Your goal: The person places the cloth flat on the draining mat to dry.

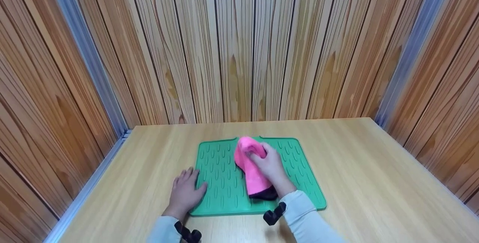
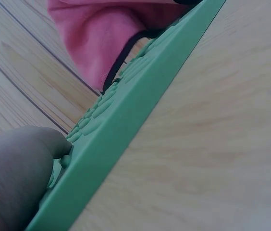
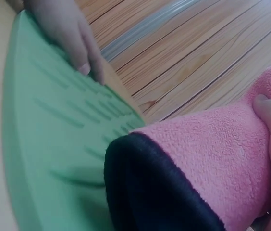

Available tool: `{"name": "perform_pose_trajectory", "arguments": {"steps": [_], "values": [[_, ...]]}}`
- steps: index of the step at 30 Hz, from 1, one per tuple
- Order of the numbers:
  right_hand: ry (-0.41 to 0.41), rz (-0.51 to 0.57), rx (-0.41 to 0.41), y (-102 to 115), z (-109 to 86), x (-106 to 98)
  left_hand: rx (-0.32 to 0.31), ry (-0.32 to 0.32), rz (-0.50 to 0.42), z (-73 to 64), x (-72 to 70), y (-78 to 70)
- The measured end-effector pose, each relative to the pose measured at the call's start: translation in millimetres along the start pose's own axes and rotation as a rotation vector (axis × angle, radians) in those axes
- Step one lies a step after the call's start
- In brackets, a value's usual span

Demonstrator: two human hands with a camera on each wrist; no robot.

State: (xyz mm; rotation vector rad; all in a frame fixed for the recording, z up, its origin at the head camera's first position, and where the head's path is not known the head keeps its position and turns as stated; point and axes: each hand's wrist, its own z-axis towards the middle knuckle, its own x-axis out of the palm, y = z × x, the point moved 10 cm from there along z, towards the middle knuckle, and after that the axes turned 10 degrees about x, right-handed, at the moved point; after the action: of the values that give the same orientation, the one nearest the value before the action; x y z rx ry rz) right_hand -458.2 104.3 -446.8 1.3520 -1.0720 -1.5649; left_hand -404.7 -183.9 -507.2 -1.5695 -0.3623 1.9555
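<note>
A green ridged mat (image 1: 220, 202) with a raised rim lies on the table. My right hand (image 1: 270, 162) grips a bunched pink cloth (image 1: 256, 179) with dark edging over the middle of the mat. In the right wrist view the thumb presses into the fluffy pink cloth (image 3: 212, 159), and its dark border hangs toward me. My left hand (image 1: 185, 194) rests at the mat's left edge, fingers spread and straight, thumb on the ridged surface. The left wrist view shows that thumb (image 2: 25, 163) touching the mat near its green side wall (image 2: 111, 144).
The light wooden table (image 1: 374, 183) extends around the mat. Wood-plank panels (image 1: 239, 48) stand behind and at both sides, with metal strips (image 1: 86, 48) at the corners. A black wrist mount (image 1: 275, 213) sits on each sleeve.
</note>
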Motion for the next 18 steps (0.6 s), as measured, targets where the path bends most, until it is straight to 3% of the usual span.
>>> {"name": "perform_pose_trajectory", "arguments": {"steps": [18], "values": [[-0.022, -0.067, 0.01, -39.0, -0.3, -6.5, -0.001, 0.003, 0.013, -0.6, -0.3, -1.8]]}}
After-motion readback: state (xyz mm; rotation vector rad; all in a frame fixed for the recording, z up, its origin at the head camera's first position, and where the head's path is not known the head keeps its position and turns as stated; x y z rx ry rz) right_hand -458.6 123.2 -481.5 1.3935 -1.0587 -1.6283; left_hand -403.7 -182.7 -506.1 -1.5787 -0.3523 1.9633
